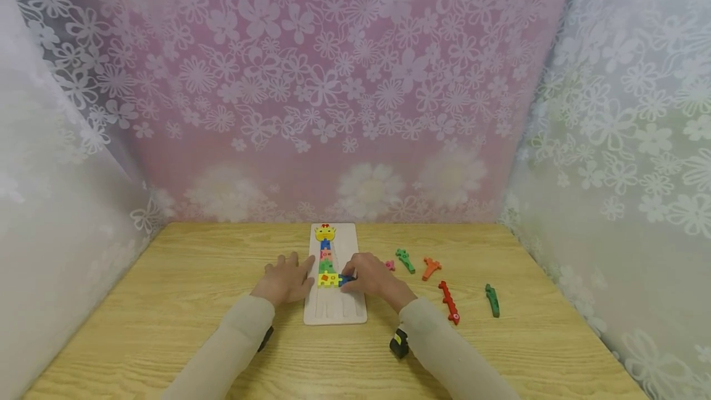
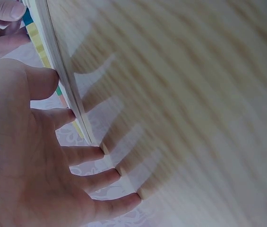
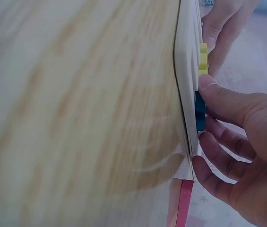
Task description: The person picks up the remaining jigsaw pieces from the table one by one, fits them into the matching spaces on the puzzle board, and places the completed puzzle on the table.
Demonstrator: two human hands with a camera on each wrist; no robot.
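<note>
A pale wooden puzzle board [image 1: 347, 239] lies lengthwise on the table. Down its left side runs a giraffe: a yellow head [image 1: 325, 234], then blue, pink and green neck pieces, and a yellow piece [image 1: 328, 283] at the bottom. My right hand [image 1: 374, 275] pinches a dark blue puzzle piece [image 3: 200, 111] between thumb and fingers, low against the board and right beside the yellow piece. Along the board's left edge rests my left hand [image 1: 284, 279], its fingers spread; in the left wrist view the thumb [image 2: 43, 82] touches that edge and other fingertips meet the table.
Loose pieces lie right of the board: a pink one [image 1: 390, 265] partly behind my right hand, a green one [image 1: 405, 261], an orange one [image 1: 431, 268], a long red one [image 1: 449, 303] and a dark green one [image 1: 492, 300]. Flowered curtains [image 1: 333, 110] enclose the wooden table [image 1: 222, 276].
</note>
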